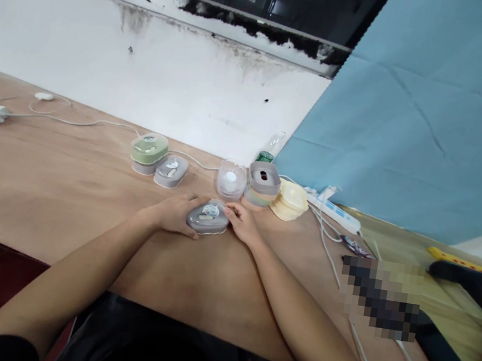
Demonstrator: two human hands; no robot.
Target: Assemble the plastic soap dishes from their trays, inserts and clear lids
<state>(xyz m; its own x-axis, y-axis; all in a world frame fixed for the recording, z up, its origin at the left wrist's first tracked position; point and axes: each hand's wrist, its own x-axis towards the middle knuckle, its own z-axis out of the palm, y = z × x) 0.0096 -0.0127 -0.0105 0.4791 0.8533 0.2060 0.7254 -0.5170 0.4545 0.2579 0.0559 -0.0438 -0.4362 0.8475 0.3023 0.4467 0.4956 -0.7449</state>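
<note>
A small grey plastic box with a clear lid [208,219] rests on the wooden table in front of me. On the lid is a round pale label, and something small and light shows below it. My left hand [176,213] curls round the box's left side, thumb at the near edge and fingers behind. Against its right side, my right hand [240,221] presses with fingers and thumb close together; part of its grip is hidden. Just beyond stand a similar grey lidded box [170,172] and a green lidded box [149,149] stacked on another grey one.
Clear lids [230,180], stacked grey box bases [263,179] and pale yellow trays [290,199] stand behind my right hand. A plastic bottle [266,154] is near the wall. Power strips [336,213] and white cables lie to the right, beside a blurred dark object [377,297].
</note>
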